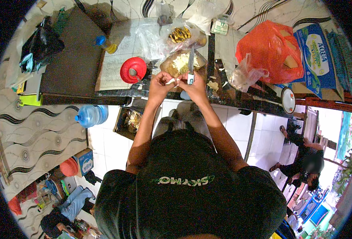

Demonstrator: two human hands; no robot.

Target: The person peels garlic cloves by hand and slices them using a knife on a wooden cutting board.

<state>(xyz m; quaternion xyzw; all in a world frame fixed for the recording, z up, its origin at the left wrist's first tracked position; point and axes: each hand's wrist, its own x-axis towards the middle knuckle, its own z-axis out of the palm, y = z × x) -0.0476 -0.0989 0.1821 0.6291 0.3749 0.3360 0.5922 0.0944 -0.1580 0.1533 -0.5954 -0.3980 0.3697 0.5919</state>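
Note:
My left hand (158,88) and my right hand (195,86) meet over the counter's front edge, both holding a small pale piece of food (172,81) between the fingertips. A knife (191,62) is also held in my right hand, its blade pointing away from me and its white handle against the palm. Just beyond the hands lies a wooden board (167,66) with a heap of pale shredded or sliced food (182,62). Left of it is a red bowl (127,78) with a spoon-like utensil in it. Pale scraps (213,85) lie to the right.
Behind the board are yellow-brown fruit (179,35) and clear plastic bags (150,38). Rightward are a red plastic bag (268,53), a clear bag (244,76) and a plate (288,100). An open box (127,122) stands on the floor. Another person (301,158) is at far right.

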